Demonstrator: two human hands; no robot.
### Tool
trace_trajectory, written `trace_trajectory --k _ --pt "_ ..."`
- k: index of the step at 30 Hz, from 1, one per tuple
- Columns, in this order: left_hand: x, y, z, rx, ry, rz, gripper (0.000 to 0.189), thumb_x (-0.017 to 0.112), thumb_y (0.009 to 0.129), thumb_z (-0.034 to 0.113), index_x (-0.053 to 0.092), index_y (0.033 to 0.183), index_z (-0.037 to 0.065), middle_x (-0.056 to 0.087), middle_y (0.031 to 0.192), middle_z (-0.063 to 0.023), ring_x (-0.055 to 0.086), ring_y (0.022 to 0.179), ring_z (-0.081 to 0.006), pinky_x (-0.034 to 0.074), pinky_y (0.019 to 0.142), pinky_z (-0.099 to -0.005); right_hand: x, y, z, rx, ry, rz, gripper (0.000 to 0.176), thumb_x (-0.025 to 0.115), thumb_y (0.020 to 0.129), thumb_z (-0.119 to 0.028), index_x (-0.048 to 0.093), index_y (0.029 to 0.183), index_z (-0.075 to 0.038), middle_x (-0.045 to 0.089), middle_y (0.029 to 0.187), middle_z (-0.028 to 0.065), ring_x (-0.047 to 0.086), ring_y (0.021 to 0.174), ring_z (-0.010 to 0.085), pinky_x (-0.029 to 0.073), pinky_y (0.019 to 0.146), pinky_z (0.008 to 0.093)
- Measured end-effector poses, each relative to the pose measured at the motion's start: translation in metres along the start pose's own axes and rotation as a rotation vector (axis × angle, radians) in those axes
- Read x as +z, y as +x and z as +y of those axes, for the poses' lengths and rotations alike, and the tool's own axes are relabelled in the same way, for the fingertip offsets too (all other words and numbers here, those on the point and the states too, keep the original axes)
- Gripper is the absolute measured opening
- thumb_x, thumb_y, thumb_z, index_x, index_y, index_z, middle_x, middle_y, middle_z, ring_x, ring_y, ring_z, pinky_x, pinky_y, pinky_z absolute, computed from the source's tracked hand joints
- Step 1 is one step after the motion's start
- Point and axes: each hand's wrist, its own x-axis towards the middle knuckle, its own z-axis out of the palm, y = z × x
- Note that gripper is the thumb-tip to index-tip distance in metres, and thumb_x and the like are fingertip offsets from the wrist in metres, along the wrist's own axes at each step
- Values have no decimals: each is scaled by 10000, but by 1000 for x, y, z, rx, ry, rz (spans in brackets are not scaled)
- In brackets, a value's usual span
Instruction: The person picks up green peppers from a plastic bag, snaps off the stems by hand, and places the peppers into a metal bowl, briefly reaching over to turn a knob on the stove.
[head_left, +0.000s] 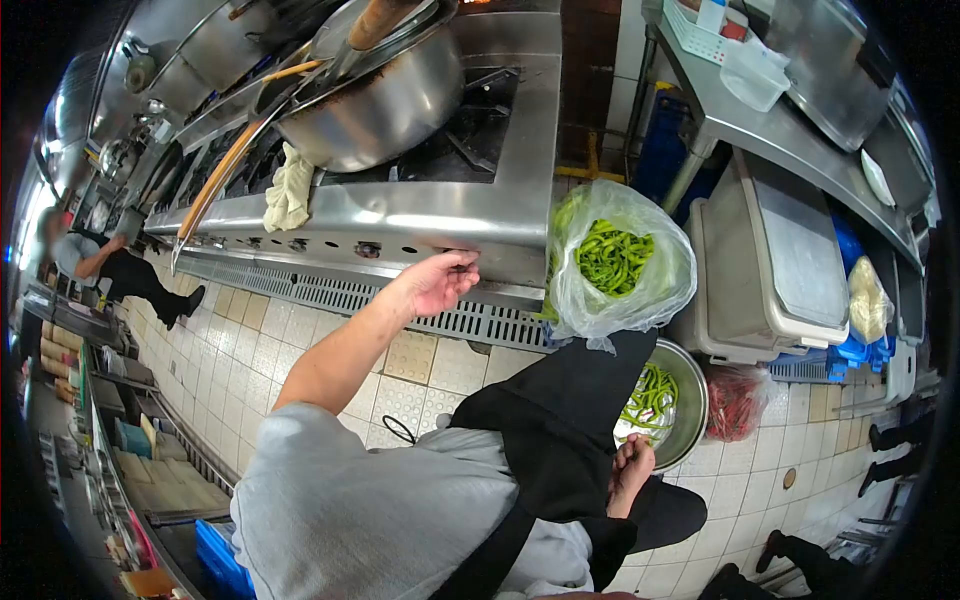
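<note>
My left hand (440, 284) is raised in front of the steel stove front (345, 215), palm turned partly up. Its fingers are curled together, and whatever is between them, if anything, is too small to see. Low by my knee, my right hand (632, 468) is closed at the near rim of a round metal bowl (692, 400). A speck of green shows at its fingertips, too small to name. Long green peppers (650, 398) lie inside that bowl. More green chili peppers (612, 260) fill an open clear plastic bag (668, 285) beside the stove.
A large pot (385, 115) stands on the burner, with a cloth (290, 190) hanging at the stove edge. Lidded bins (770, 250) and a bag of red peppers (735, 400) are right. Another person (110, 260) is far left; other people's legs (895, 450) show right.
</note>
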Motion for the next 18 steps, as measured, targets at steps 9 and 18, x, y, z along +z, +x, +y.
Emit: trace_trajectory --k 9,18 --pt "0 2 -1 9 120 81 96 644 909 212 593 951 143 662 772 -31 597 585 -67 408 408 -155 0 -1 2 -13 -21 -28 188 507 944 -230 553 869 -64 392 602 -34 309 417 66 220 369 232" --pt "5 2 -4 24 179 149 117 637 900 234 573 917 138 675 793 -49 597 582 -65 405 406 -163 1 -1 1 -21 -27 -19 167 511 936 -202 553 865 -57 408 606 -25 323 416 73 254 370 243"
